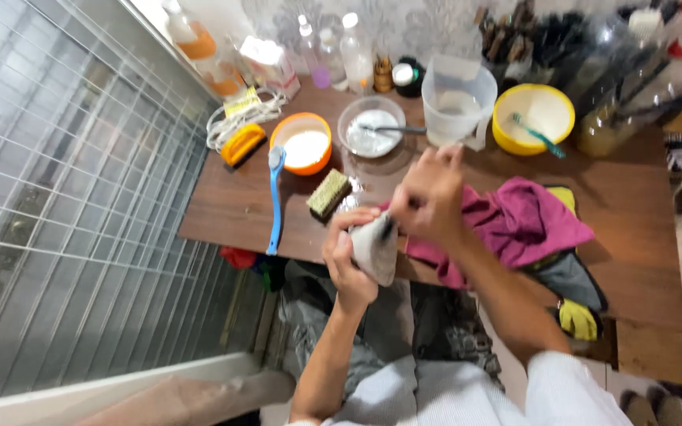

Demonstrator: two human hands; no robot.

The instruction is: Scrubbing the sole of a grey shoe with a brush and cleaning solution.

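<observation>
Head view, looking down over a brown wooden table (238,205). Left hand (347,264) cupping a pale grey shoe (374,248) from below and from its left side, fingers curling round it, thumb lying along the near edge. Shoe sitting just past the table's near edge, tilted, between the two hands, touching both. Right hand (429,193) hovering over the shoe's upper end, fingertips pressed together, pinching something small and dark there; what exactly, cannot tell. Right forearm crossing in front of a magenta cloth (526,221) lying bunched on the table just right of the shoe.

Farther back on the table: a brush with a green bristle block (328,193) lying just beyond the left hand, a long blue-handled brush (276,197) stretching left of it, an orange bowl (301,143) holding white contents, a clear glass bowl (371,126) with a spoon resting in it, a clear measuring jug (458,101), and a yellow bowl (532,117) carrying a teal toothbrush (538,136). Bottles standing along the back edge. White wire grid panel (65,197) filling the left side.
</observation>
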